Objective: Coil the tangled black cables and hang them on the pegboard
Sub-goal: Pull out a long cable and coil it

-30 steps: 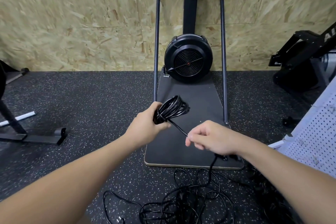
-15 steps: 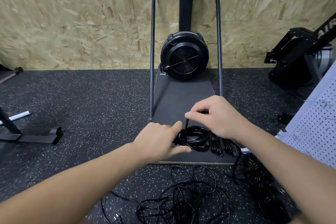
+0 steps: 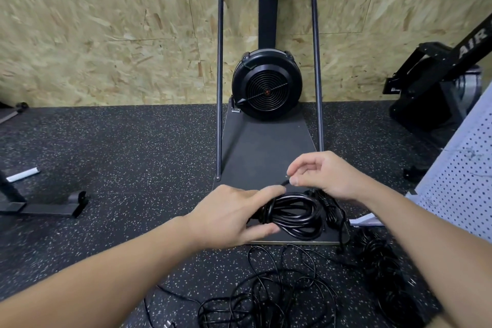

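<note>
Now that the coiled black rubber cable bundle [image 3: 292,214] has dropped to frame centre, my left hand [image 3: 229,217] grips it, right hand [image 3: 320,176] pinches the tail end; wrap-off next, white perforated pegboard [image 3: 458,181] at right.

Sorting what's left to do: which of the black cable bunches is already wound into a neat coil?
The coil gripped by the left hand over the machine's platform. The floor tangle and the right-side heap remain loose.

Bare forearms, bare left hand [image 3: 226,217], right hand [image 3: 323,176] (no sleeves)
</note>
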The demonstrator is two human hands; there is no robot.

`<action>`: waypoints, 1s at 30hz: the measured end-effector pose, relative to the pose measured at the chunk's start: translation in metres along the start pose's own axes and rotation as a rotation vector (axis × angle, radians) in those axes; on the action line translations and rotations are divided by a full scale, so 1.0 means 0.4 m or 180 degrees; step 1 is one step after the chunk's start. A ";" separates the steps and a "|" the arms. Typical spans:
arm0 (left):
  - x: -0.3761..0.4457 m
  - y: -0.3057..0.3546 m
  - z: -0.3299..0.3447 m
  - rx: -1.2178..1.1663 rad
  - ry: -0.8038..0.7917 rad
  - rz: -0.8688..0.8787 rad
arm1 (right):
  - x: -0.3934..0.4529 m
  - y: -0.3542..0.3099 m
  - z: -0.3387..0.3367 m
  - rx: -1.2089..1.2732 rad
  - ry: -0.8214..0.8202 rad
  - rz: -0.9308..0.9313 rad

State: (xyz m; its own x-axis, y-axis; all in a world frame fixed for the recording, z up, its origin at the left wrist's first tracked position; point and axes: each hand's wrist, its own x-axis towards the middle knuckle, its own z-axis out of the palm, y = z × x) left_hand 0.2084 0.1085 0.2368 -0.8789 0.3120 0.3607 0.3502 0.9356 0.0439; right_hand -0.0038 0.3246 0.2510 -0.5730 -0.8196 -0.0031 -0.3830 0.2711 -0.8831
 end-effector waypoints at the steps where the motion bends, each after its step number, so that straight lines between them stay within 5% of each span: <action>1: -0.001 -0.008 -0.004 -0.0035 0.0036 -0.0035 | 0.003 0.022 -0.003 -0.0154 -0.0077 0.0067; 4: -0.001 -0.038 -0.016 0.0046 0.0307 -0.0345 | 0.004 0.088 0.004 -0.0862 -0.0365 0.0328; 8: 0.005 -0.092 -0.012 0.0365 0.0452 -0.1190 | -0.009 0.057 0.028 -0.0678 -0.0460 0.0370; 14: 0.007 -0.149 0.018 0.0208 -0.0352 -0.2596 | -0.055 -0.109 0.133 -0.1745 -0.0743 -0.0359; 18: 0.011 -0.119 0.048 0.0512 -0.0619 -0.2317 | -0.090 -0.195 0.202 -0.2023 -0.0697 -0.1017; 30: 0.016 -0.011 0.040 0.0437 -0.0892 -0.0789 | -0.044 -0.177 0.071 -0.1084 0.0512 -0.0827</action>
State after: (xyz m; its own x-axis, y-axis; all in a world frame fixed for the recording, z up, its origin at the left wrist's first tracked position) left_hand 0.1961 0.1089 0.2241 -0.9923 0.0890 0.0860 0.0864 0.9957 -0.0339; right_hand 0.0540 0.3056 0.3000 -0.5214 -0.8008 0.2947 -0.7298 0.2395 -0.6403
